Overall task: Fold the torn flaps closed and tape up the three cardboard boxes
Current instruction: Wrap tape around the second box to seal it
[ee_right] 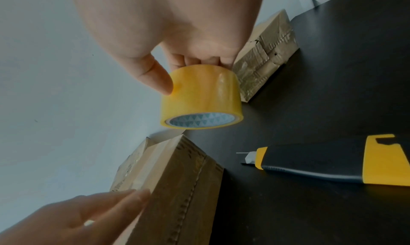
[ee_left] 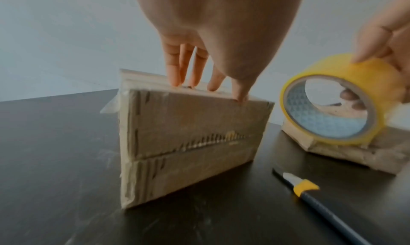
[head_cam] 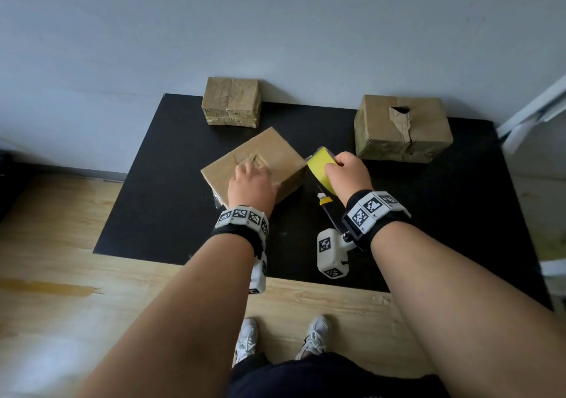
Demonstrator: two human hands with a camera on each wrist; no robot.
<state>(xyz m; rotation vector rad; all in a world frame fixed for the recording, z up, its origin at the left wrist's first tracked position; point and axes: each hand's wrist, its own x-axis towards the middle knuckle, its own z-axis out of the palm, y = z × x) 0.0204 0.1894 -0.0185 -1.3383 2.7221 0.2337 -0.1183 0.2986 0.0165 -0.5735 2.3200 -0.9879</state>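
The near cardboard box (head_cam: 275,152) lies on the black mat (head_cam: 159,214), with a torn flap on its top. My left hand (head_cam: 249,180) presses straight fingers (ee_left: 175,69) down on that top. Just right of the box, my right hand (head_cam: 347,172) grips a yellow tape roll (head_cam: 320,168), thumb on its outside and fingers through the core (ee_left: 352,97). The roll (ee_right: 200,97) hangs above the mat beside the box (ee_right: 177,187). A taped box (head_cam: 231,100) stands at the back left. Another box (head_cam: 401,126) at the back right has a torn hole in its top.
A utility knife (head_cam: 329,206) with a yellow and dark handle lies on the mat under my right wrist, its blade tip (ee_right: 240,153) out. A grey wall runs behind the boxes. White furniture (head_cam: 533,113) stands at the right. Wooden floor (head_cam: 61,275) lies in front of the mat.
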